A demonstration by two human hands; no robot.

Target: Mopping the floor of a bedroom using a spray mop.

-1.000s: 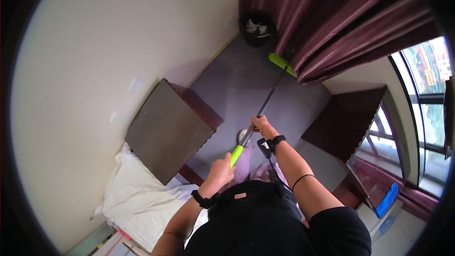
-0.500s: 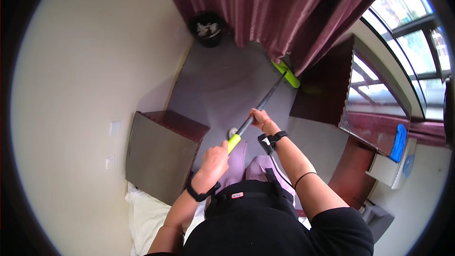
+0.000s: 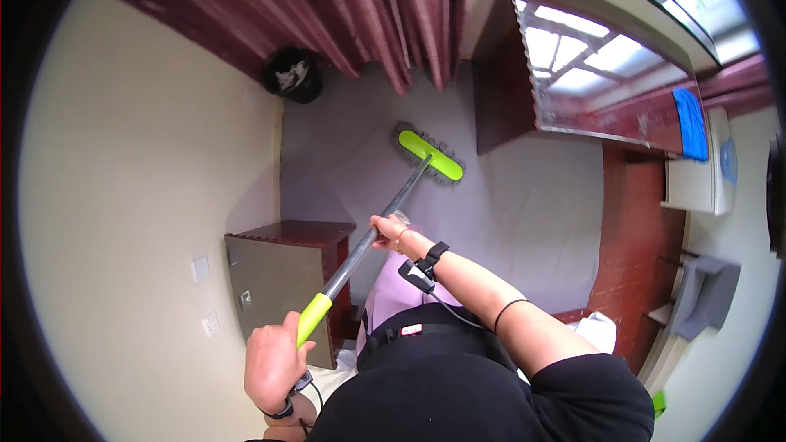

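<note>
a long-handled mop [image 3: 354, 263] is gripped by both hands, its lime-green end grip wrapped by the closed left hand [image 3: 275, 362] and its grey pole held farther along in the curled fingers of the right hand [image 3: 388, 232]. ahead and slightly right of the right hand, the green mop head [image 3: 431, 155], edged with grey fringe, is set on the grey floor [image 3: 532, 221]. a small cabinet [image 3: 278, 282] is seen ahead of the left hand, with a dark bin [image 3: 301, 88] placed farther beyond, beside maroon curtains [image 3: 352, 20].
</note>
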